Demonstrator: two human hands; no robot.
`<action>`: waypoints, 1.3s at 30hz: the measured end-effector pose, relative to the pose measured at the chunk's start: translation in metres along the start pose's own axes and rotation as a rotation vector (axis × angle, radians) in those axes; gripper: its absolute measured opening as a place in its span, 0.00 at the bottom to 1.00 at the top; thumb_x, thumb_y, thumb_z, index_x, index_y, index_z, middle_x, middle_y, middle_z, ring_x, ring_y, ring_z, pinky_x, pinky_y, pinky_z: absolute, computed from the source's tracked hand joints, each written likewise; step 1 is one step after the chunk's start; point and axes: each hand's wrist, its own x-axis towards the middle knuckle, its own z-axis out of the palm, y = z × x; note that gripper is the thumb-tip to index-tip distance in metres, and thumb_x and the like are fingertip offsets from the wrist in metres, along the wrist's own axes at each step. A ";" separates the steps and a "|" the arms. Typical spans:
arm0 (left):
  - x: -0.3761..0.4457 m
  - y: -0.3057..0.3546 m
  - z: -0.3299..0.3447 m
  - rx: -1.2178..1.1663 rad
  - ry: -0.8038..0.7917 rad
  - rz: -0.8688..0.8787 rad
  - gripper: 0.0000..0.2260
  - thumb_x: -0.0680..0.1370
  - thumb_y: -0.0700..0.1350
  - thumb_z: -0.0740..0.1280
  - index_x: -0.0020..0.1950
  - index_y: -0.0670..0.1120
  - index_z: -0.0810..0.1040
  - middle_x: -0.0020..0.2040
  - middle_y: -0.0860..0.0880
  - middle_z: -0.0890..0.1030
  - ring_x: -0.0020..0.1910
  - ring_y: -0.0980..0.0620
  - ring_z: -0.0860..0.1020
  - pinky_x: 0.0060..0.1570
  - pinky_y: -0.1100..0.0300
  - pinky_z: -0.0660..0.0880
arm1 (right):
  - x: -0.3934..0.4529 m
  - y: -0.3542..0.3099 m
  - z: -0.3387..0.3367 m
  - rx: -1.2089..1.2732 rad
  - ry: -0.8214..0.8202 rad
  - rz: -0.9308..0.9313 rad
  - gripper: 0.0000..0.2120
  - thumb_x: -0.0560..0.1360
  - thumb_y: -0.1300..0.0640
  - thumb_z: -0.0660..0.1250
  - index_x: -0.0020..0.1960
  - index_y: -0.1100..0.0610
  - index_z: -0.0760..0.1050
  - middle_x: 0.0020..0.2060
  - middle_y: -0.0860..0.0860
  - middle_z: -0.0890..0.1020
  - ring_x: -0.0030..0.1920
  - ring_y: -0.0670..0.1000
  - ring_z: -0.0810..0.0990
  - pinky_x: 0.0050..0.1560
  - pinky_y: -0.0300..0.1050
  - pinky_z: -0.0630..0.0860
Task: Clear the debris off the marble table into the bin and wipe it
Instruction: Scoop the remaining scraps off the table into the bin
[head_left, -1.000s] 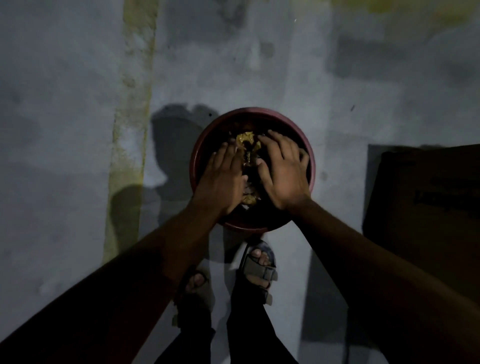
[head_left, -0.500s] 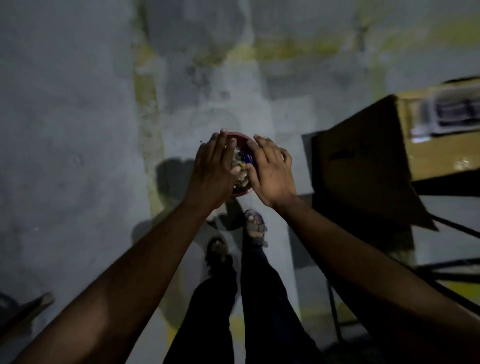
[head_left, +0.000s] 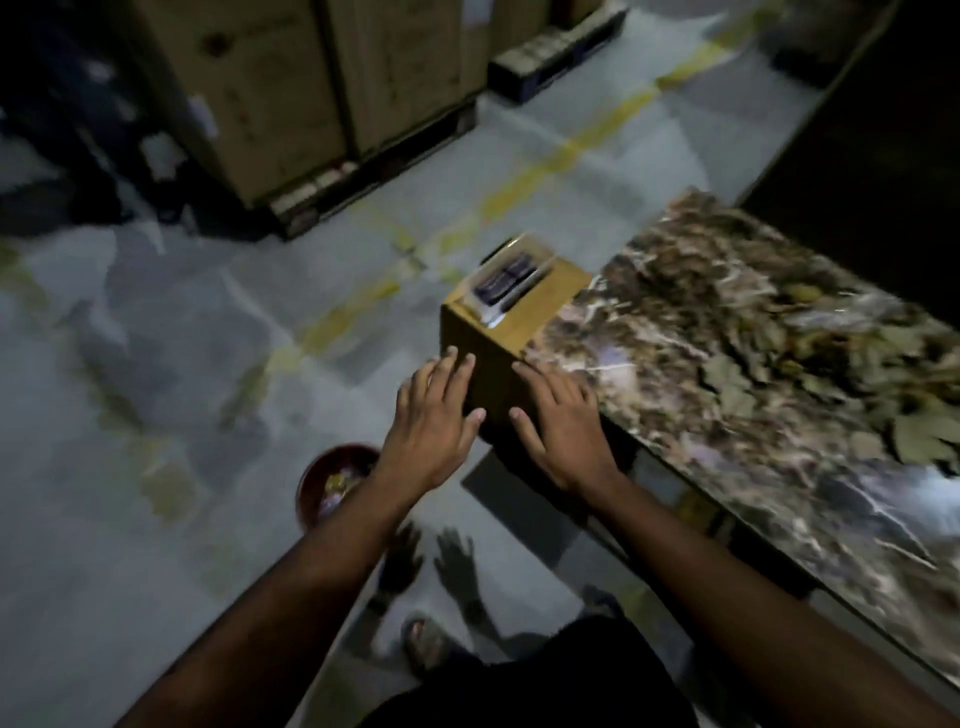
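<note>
At the bottom of the frame a sandalled foot stands on the grey floor. Above it, at centre, the left hand and right hand hover palm-down, fingers straight and spread, holding nothing. The red bin with scraps sits lower left of the hands. At right, leaves litter the marble table. A brown box abuts its far end. Cartons fill the upper left.
</note>
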 end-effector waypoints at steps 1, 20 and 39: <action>0.009 0.024 -0.001 0.006 -0.016 0.054 0.30 0.82 0.56 0.59 0.81 0.49 0.54 0.81 0.46 0.57 0.77 0.44 0.57 0.73 0.44 0.59 | -0.011 0.016 -0.013 -0.011 0.024 0.029 0.26 0.82 0.42 0.53 0.78 0.49 0.62 0.76 0.51 0.67 0.77 0.52 0.62 0.71 0.54 0.60; 0.104 0.409 0.166 0.001 -0.254 0.487 0.34 0.78 0.65 0.46 0.81 0.50 0.54 0.80 0.48 0.59 0.76 0.43 0.56 0.73 0.44 0.60 | -0.240 0.371 -0.140 0.078 0.217 0.615 0.27 0.81 0.41 0.53 0.78 0.48 0.61 0.78 0.51 0.63 0.78 0.55 0.59 0.75 0.56 0.61; 0.277 0.419 0.178 -0.145 -0.200 0.393 0.31 0.79 0.64 0.53 0.80 0.53 0.59 0.78 0.48 0.63 0.76 0.44 0.58 0.72 0.38 0.61 | -0.156 0.545 -0.217 0.180 0.342 0.673 0.25 0.80 0.44 0.61 0.76 0.49 0.67 0.72 0.52 0.71 0.71 0.54 0.69 0.69 0.52 0.68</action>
